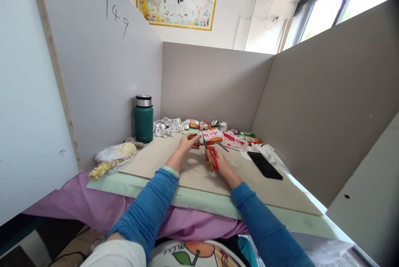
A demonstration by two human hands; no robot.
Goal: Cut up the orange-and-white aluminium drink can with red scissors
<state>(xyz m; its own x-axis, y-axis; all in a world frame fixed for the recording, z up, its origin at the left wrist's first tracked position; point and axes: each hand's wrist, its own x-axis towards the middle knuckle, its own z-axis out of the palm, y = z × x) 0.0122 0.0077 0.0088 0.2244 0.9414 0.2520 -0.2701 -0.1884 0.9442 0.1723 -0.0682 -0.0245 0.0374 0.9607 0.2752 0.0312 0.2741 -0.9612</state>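
Note:
My left hand [188,143] grips the left end of an orange and white drink can [213,136], which lies on its side above the board. In my right hand [219,161] is a pair of scissors [212,157] with red and yellow handles. Their blades point up and away from me, at the can's left part, close to my left fingers. Whether the blades are in the metal or only against it, I cannot tell. My right fingers are partly hidden by the handles.
Behind my hands lie crumpled silver metal pieces [171,126], several cans [193,123] and a red and white box [234,141]. A green flask [144,119] stands at the left, near a plastic bag [115,152]. A black phone-like slab [264,165] and white tissue [270,155] are at the right. Grey partitions [215,84] enclose the table.

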